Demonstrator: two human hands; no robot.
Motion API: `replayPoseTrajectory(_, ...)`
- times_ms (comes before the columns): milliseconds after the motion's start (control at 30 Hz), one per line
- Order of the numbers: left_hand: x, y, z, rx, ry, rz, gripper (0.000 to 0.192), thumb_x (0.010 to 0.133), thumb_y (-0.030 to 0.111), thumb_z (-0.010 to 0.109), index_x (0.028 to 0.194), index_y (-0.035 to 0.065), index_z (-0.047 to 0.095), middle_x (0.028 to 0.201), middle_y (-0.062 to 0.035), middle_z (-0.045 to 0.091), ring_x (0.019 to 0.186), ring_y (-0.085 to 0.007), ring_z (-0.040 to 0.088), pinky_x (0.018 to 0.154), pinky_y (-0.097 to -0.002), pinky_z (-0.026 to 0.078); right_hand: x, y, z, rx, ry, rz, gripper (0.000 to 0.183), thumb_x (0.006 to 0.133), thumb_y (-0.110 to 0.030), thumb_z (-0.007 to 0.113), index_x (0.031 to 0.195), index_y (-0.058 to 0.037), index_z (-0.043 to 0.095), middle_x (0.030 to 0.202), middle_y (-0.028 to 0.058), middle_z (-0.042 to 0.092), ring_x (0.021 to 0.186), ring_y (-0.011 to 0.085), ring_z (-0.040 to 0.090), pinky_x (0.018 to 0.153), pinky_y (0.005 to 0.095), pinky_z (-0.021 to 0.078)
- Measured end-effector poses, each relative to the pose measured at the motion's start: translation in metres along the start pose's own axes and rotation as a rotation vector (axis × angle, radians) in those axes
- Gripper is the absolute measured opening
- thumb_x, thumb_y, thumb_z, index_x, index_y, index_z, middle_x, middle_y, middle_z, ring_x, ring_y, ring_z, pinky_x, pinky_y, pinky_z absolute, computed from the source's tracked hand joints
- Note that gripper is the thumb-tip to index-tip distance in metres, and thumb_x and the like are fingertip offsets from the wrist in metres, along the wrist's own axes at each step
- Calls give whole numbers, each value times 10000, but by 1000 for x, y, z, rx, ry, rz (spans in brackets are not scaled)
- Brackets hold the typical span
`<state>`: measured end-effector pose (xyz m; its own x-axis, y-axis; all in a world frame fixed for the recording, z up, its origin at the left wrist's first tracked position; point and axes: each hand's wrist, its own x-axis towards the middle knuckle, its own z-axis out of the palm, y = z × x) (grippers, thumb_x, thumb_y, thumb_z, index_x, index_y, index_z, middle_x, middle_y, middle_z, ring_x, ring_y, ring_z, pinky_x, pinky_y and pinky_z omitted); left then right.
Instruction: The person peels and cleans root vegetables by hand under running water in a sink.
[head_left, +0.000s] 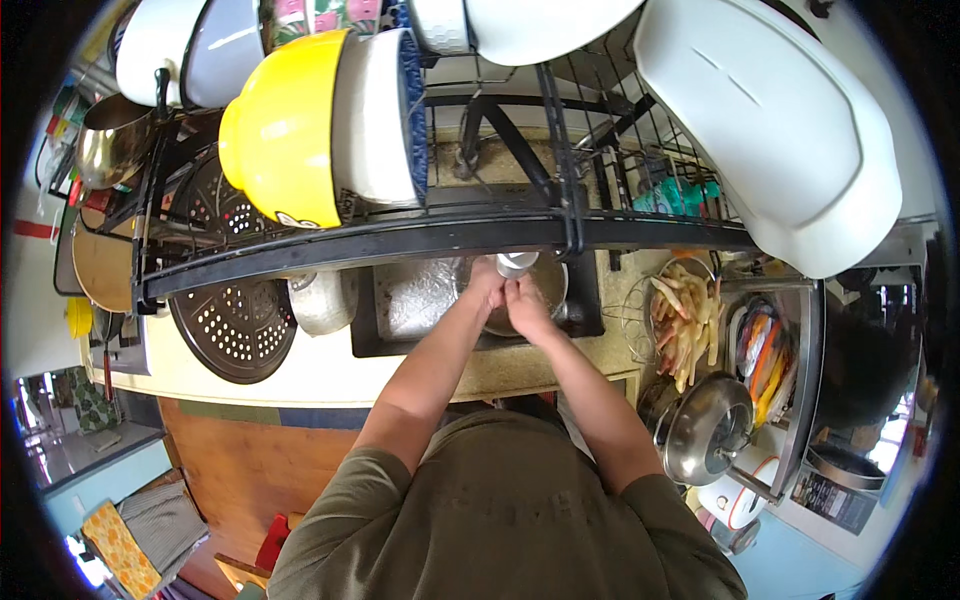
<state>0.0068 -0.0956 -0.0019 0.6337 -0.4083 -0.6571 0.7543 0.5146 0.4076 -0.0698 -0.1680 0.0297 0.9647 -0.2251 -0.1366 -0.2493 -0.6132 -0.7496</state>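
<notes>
My left hand (489, 281) and my right hand (527, 306) are close together over the dark-rimmed sink (364, 341). Between and just above their fingers is a silver cylindrical metal piece (517, 262), possibly a tap head. The fingers are partly hidden by it and by each other, so I cannot tell whether either hand grips anything. Beneath the hands, a round metal bowl or pot (559, 289) stands in the sink. The bare sink floor (416, 296) shines to the left.
A black dish rack (450, 238) spans above the sink, bearing a yellow bowl (285, 127) and a large white basin (757, 112). A perforated dark tray (247, 337) and a metal pot (322, 304) stand left. Apparent chicken feet (682, 322) and a steel lid (709, 427) lie right.
</notes>
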Motion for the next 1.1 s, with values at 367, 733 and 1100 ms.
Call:
replayPoseTrajectory(367,4,-41,18,137,-127,98,93,889,73,507,955,12,481,813,-143,584,698,-243,593,643,-417,525,5,28,-21,824,-214,812,352,950,-436,362,843,-122,480,584,-15,419,404,74,333,346,234,264)
replayPoseTrajectory(733,-18,-33,22,12,-125,34,104,925,61,418,1007,20,468,921,-117,555,811,-242,593,737,-383,534,-9,9,-29,1047,-95,765,385,928,-495,373,886,-134,499,562,-35,389,394,71,301,355,234,233)
replayPoseTrajectory(1100,2,-6,12,5,87,-243,160,917,134,404,787,51,449,629,-95,485,549,-211,515,544,-348,506,-37,-11,-11,914,-4,478,341,950,-406,405,1085,-114,518,605,-61,401,465,50,323,388,219,235)
